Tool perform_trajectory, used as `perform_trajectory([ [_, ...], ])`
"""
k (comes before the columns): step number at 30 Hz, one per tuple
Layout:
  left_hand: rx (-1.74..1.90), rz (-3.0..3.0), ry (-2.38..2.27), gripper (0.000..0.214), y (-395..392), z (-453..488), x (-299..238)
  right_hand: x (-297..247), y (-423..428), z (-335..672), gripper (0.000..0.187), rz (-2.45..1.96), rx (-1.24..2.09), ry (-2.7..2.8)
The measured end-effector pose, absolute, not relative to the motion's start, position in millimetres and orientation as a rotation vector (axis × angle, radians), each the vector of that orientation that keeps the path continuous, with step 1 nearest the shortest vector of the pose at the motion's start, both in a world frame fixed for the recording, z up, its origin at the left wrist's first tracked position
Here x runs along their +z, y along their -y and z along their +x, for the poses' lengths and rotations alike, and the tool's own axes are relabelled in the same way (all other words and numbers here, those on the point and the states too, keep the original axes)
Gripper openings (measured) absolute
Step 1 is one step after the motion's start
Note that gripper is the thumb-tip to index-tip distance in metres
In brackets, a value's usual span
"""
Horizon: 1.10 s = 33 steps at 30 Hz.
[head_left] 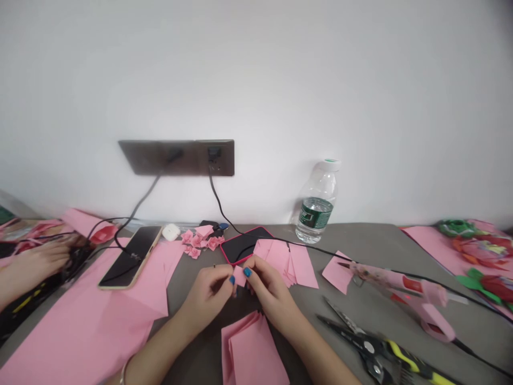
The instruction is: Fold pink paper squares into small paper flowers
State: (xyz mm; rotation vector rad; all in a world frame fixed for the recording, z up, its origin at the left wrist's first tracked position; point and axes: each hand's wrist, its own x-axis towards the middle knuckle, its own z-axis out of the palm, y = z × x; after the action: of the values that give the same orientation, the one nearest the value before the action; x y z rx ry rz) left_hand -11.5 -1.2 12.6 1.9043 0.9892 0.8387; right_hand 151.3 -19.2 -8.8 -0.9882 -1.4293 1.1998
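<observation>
Between the thumbs and fingers of both hands is a small piece of pink paper (239, 276). My left hand (210, 294) pinches its left side, and my right hand (266, 289) pinches the right side. Below the hands lies a folded stack of pink paper (256, 350). Just beyond them rest a phone with a red edge (244, 246) and several cut pink paper pieces (284, 262). Small pink paper flowers (196, 243) sit in a cluster to the upper left of my left hand.
Right of my hands lie a pink glue gun (417, 294), black-and-yellow scissors (368, 345) and a pink paper square (337, 272). A water bottle (317, 206) stands by the wall. A phone (132, 258) lies on pink sheets (92, 326). Another person's hand (40, 264) is far left. A black cable (304, 246) crosses the table.
</observation>
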Motion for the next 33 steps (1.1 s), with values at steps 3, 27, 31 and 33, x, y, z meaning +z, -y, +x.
perform_trajectory([
  [3, 0.812, 1.902, -1.013, 0.035, 2.0, -10.4, 12.8, -9.1, 19.1, 152.1, 0.027, -0.983, 1.152, 1.471],
  [27, 0.855, 1.924, -0.937, 0.028, 4.1, -9.6, 14.3, -5.7, 21.5, 152.3, 0.034, -0.96, 1.146, 1.527],
  [31, 0.883, 1.865, -0.997, 0.031, 4.7, -9.7, 13.6, -2.7, 22.5, 151.1, 0.025, -0.927, 1.192, 1.521],
  [33, 0.889, 1.832, -1.016, 0.033, 4.8, -10.3, 12.7, -1.9, 22.4, 150.3, 0.024, -0.91, 1.22, 1.516],
])
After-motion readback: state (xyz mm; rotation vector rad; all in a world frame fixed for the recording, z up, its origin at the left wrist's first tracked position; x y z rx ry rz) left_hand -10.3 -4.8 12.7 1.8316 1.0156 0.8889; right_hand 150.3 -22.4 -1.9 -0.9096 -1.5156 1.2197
